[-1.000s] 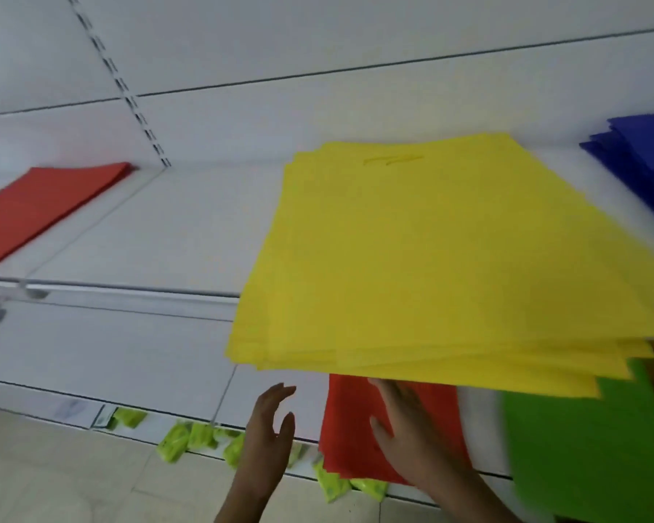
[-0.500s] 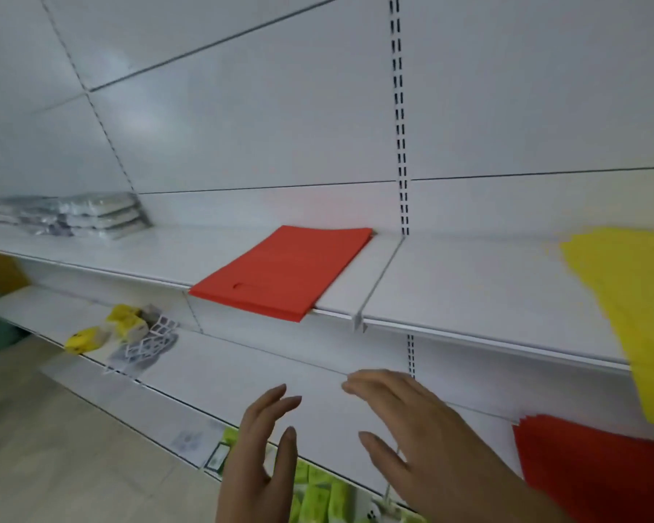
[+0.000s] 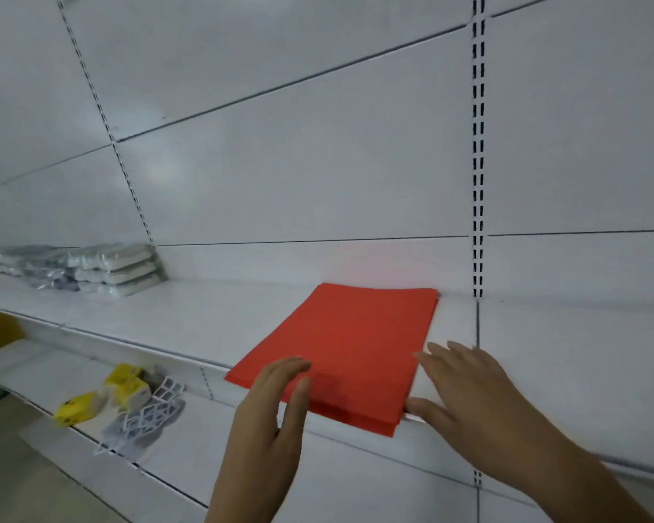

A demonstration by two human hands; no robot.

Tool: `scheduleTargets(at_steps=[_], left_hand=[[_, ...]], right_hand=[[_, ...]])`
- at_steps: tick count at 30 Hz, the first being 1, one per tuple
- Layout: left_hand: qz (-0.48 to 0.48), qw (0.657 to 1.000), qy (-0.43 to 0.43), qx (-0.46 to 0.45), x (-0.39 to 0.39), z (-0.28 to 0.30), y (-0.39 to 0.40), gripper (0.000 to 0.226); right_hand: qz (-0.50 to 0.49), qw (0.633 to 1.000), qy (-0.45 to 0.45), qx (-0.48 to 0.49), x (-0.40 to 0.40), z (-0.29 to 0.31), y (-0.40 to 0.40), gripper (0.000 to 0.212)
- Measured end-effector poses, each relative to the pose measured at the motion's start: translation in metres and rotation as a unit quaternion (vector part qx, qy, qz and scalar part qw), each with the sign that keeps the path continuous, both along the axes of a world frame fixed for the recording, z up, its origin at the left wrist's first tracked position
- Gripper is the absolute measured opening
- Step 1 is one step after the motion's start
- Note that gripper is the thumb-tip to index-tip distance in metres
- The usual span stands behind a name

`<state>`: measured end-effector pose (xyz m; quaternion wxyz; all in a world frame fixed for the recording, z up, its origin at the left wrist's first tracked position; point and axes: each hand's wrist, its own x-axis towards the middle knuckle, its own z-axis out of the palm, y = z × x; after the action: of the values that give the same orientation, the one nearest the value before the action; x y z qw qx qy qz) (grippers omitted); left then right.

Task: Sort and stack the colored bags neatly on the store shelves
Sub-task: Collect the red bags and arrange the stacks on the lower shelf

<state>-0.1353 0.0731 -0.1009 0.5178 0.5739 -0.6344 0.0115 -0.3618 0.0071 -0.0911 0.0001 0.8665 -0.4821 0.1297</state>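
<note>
We see the red bag stack [image 3: 350, 347] flat on the shelf [image 3: 567, 356], our left hand [image 3: 270, 413] at its front edge, our right hand [image 3: 465, 400] beside it, both released.

Bright, even, diffuse lighting; soft glare patch on the back panel [image 3: 167, 171] at left centre. Shadows faint. Overall soft focus; wide-angle distortion bends lines toward the edges.
</note>
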Motion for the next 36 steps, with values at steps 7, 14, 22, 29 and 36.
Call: scheduleTargets(at_steps=[7,14,22,29,36], left_hand=[[0.059,0.980,-0.147,0.122,0.057,0.019,-0.080,0.053],[0.075,0.906,-0.302,0.287,0.073,0.014,-0.125,0.129],[-0.041,0.876,-0.284,0.388,0.050,0.036,-0.121,0.112],[-0.030,0.914,-0.189,0.357,0.086,0.033,-0.133,0.151],[-0.041,0.903,-0.200,0.378,0.089,0.038,-0.138,0.121]], right_hand=[[-0.038,0.988,0.065,0.133,0.020,0.003,-0.037,0.151],[-0.085,0.979,-0.005,0.184,0.028,0.020,-0.049,0.149],[-0.168,0.917,-0.331,0.146,0.021,0.019,-0.045,0.070],[-0.214,0.863,-0.441,0.126,0.014,0.005,-0.055,0.071],[-0.247,0.853,-0.435,0.148,0.002,0.019,-0.044,0.080]])
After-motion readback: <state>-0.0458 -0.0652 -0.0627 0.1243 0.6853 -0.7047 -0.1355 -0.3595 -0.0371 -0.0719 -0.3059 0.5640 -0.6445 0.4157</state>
